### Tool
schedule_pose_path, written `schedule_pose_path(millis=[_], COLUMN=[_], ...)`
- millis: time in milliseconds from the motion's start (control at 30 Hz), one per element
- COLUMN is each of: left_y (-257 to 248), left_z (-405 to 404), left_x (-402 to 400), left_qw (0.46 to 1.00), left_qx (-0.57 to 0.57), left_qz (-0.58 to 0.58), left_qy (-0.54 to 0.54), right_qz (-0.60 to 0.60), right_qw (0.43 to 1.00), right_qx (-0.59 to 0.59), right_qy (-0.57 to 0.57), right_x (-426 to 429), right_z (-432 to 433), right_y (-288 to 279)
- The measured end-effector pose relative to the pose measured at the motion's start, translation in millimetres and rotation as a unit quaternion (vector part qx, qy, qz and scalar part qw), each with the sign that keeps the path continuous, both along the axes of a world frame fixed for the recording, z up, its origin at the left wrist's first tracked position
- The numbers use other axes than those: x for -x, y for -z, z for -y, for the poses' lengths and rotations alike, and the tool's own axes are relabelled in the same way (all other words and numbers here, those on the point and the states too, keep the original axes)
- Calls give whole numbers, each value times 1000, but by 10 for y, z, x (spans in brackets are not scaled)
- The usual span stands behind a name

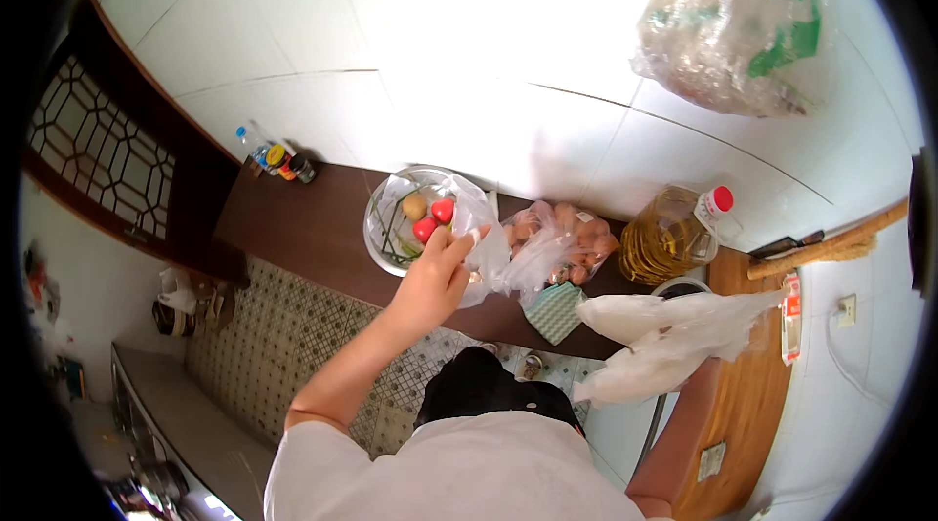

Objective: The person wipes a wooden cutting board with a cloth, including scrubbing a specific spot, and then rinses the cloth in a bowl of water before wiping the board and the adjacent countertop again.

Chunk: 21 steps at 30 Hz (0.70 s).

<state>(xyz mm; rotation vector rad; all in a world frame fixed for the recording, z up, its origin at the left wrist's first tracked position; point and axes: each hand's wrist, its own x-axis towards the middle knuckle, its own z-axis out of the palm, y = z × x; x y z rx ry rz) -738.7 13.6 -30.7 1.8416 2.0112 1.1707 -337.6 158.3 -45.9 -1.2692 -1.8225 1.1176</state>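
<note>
A metal bowl point(375, 251) on the dark brown counter holds a potato point(414, 207), two red tomatoes point(442, 211) and long green stalks. Over its right side lies a clear plastic bag point(489, 257). My left hand point(437, 273) reaches across the bowl's near right side, its fingers closed on this bag; something small and white shows at the fingertips. Of my right arm only the forearm point(678, 437) shows at the lower right; the hand is out of sight behind whitish plastic bags point(659, 345). Whether it holds them cannot be told.
Right of the bowl are a bag of eggs point(582, 242), a green patterned cloth point(555, 312) and a large oil bottle point(663, 239) with a red cap. Small bottles and jars point(281, 160) stand at the counter's left end. A wooden worktop point(755, 404) runs along the right.
</note>
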Motion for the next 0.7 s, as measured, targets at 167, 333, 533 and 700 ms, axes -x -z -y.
schedule_pose_path(millis=[167, 333, 533, 700], left_y=[600, 602, 1185, 912], left_z=[495, 634, 750, 891], left_x=[-135, -414, -549, -650], left_qw=[983, 957, 975, 863], left_qx=[7, 43, -6, 9], left_qz=[73, 157, 67, 412], left_qy=[-166, -239, -212, -292], right_qz=[-229, -399, -441, -380], right_qw=[961, 834, 661, 748], right_qx=[153, 357, 543, 501], right_qy=[-21, -131, -271, -211], right_x=[543, 1510, 2788, 3024], right_z=[-245, -271, 390, 624], right_y=[162, 309, 319, 605])
